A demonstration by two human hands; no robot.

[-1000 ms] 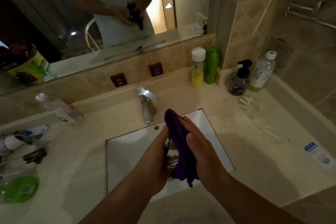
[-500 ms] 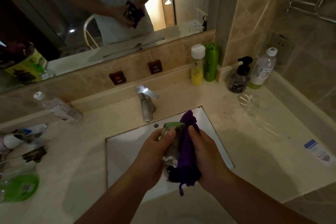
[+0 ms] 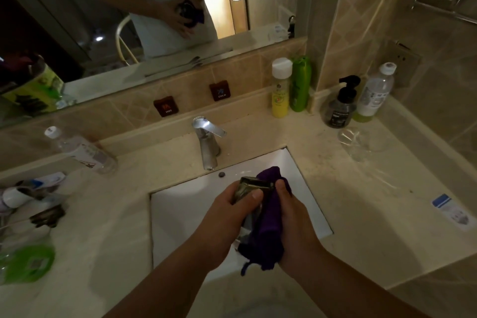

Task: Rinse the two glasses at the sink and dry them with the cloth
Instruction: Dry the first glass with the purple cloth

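Note:
Over the white sink, my left hand grips a clear glass, its rim pointing away from me. My right hand presses a purple cloth against the right side of that glass; the cloth covers most of the glass body and hangs below my hands. A second clear glass stands upright on the counter at the right, in front of the pump bottle. The tap behind my hands shows no running water.
Yellow bottle and green bottle stand by the back wall. A dark pump bottle and a clear bottle are in the right corner. Toiletries and a lying bottle crowd the left counter. A packet lies at right.
The cloth has slid from over the glass to its right side, uncovering the rim. My left hand has turned the glass and shifted its grip up toward the rim.

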